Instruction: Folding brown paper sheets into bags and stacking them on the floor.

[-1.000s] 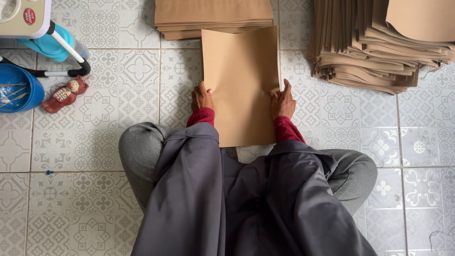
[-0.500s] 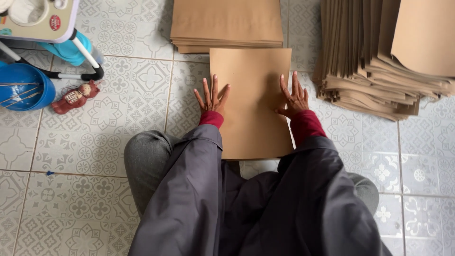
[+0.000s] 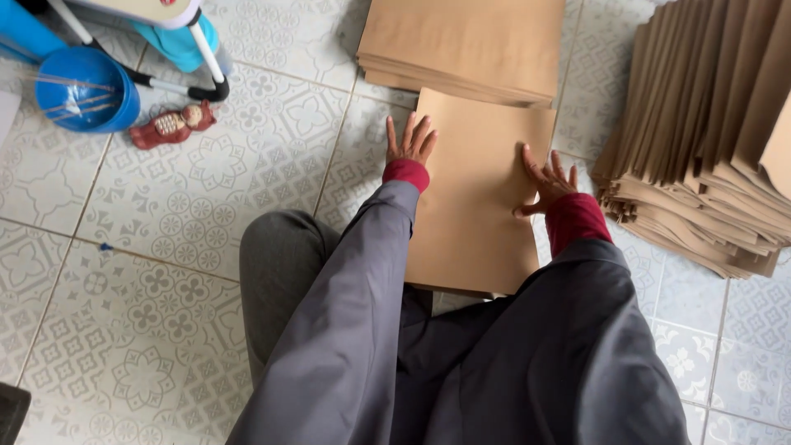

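Brown paper sheet (image 3: 474, 198), 1, frame centre; left hand (image 3: 409, 140) & right hand (image 3: 547, 181) flat on it, fingers spread, gripping nothing; 2 paper stacks (image 3: 461, 41) upper frame

I wear a loose grey overgarment of smooth, slightly shiny cloth, and its wide sleeves fall in long folds down both my arms. Under it, dark red cuffs of a knitted top show at my wrists, just behind my left hand (image 3: 409, 142) and right hand (image 3: 547, 179). My trousers are a lighter, heathered grey
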